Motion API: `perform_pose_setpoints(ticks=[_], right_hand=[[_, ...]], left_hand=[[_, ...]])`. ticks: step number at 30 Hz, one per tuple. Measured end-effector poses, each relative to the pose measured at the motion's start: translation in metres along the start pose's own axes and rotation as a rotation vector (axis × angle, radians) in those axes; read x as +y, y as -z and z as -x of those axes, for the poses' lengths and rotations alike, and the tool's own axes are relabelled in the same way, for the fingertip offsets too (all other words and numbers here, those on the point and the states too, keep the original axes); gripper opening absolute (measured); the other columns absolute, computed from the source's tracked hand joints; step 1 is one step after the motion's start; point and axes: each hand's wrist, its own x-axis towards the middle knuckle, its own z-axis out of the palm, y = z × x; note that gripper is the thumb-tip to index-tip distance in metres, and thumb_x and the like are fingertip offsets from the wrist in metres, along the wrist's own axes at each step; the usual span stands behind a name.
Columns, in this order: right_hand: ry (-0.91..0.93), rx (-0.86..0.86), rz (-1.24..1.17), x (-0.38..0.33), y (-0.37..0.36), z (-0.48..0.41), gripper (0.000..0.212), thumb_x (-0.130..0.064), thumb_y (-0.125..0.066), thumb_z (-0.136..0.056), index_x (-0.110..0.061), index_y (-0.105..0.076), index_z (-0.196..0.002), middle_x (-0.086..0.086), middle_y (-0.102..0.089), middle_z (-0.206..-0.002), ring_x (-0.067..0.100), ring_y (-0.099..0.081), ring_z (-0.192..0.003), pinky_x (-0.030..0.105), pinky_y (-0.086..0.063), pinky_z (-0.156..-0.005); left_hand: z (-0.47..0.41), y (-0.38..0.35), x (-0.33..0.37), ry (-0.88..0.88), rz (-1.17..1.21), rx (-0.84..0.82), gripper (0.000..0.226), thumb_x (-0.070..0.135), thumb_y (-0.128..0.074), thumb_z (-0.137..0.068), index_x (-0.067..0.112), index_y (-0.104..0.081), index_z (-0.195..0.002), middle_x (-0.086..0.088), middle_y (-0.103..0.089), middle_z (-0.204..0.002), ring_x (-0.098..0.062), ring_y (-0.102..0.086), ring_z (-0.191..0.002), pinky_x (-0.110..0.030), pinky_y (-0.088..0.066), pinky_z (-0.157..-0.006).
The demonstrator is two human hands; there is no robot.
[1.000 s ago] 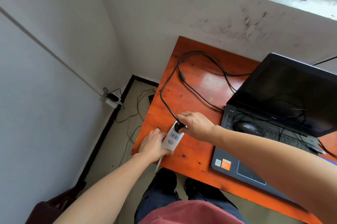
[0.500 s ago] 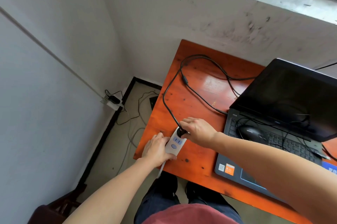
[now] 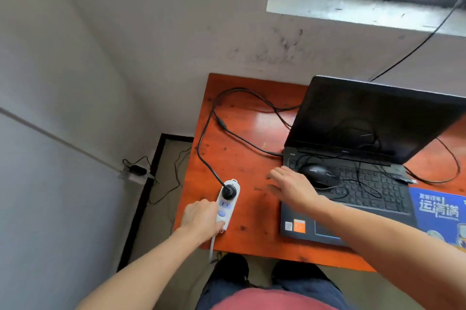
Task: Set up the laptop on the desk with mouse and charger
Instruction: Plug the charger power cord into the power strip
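Note:
An open black laptop (image 3: pixel 358 178) sits on the orange wooden desk (image 3: pixel 242 148), its screen dark. A black mouse (image 3: pixel 318 173) lies on its keyboard with its thin wire tangled over the keys. The black charger cable (image 3: pixel 209 130) loops over the desk from the laptop's left side to a black plug (image 3: pixel 230 190) seated in a white power strip (image 3: pixel 226 205). My left hand (image 3: pixel 201 217) grips the strip's near end at the desk's front left edge. My right hand (image 3: pixel 290 187) hovers with spread fingers between the plug and the mouse, holding nothing.
A blue printed mouse pad (image 3: pixel 438 216) lies right of the laptop. The strip's white cord (image 3: pixel 212 244) hangs off the desk's front edge. A wall socket with a black adapter (image 3: pixel 136 171) and loose wires sits low on the left wall. A windowsill (image 3: pixel 365 9) is above the desk.
My right hand let go of the black plug, now seated in the strip, and moved right toward the laptop. My left hand still holds the strip. The camera tilted up.

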Motion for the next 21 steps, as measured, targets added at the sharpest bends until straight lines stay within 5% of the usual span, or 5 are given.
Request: perform_pose_setpoints(ticks=[7,11,14,17,21], right_hand=[[-0.405,0.216,-0.018,0.112,0.032,0.075,0.018,-0.026,-0.064,-0.088,-0.017,-0.063,-0.103,-0.002,-0.062,-0.102,0.023,-0.055,-0.103,0.037,-0.051,-0.068],[-0.587,-0.010,0.029,0.164,0.035,0.115,0.052,-0.032,-0.061,-0.087,-0.021,-0.046,-0.136,0.002,-0.045,-0.140,0.024,-0.037,-0.131,0.040,-0.048,-0.094],[-0.578,-0.157,-0.039,0.187,0.034,0.128,0.056,-0.036,-0.059,-0.089,-0.025,-0.042,-0.141,0.003,-0.037,-0.149,0.025,-0.032,-0.137,0.041,-0.041,-0.103],[-0.471,-0.131,-0.101,0.202,0.023,0.140,0.029,-0.036,-0.050,-0.096,-0.021,-0.062,-0.118,0.000,-0.053,-0.130,0.023,-0.043,-0.126,0.037,-0.046,-0.092],[-0.389,-0.048,-0.146,0.224,0.014,0.160,0.024,-0.035,-0.047,-0.098,-0.020,-0.064,-0.107,-0.003,-0.060,-0.111,0.021,-0.048,-0.112,0.037,-0.047,-0.081]], left_hand=[[-0.037,0.035,0.098,-0.132,0.191,0.013,0.035,0.050,-0.059,-0.083,0.023,-0.066,-0.104,0.000,-0.069,-0.106,-0.024,-0.063,-0.101,-0.034,-0.050,-0.082],[-0.067,0.041,0.171,-0.058,0.461,-0.008,0.040,0.043,-0.061,-0.085,0.020,-0.063,-0.118,-0.006,-0.065,-0.118,-0.027,-0.059,-0.111,-0.033,-0.047,-0.090],[-0.087,0.041,0.215,-0.095,0.339,0.045,0.056,0.045,-0.059,-0.086,0.026,-0.045,-0.137,-0.006,-0.047,-0.130,-0.027,-0.048,-0.122,-0.039,-0.045,-0.095],[-0.108,0.037,0.250,-0.130,0.166,0.047,0.075,0.052,-0.062,-0.082,0.032,-0.030,-0.146,-0.007,-0.035,-0.143,-0.028,-0.036,-0.131,-0.042,-0.040,-0.101],[-0.122,0.026,0.278,-0.094,-0.038,0.052,0.082,0.052,-0.067,-0.078,0.031,-0.027,-0.146,-0.010,-0.039,-0.138,-0.031,-0.039,-0.126,-0.043,-0.040,-0.099]])
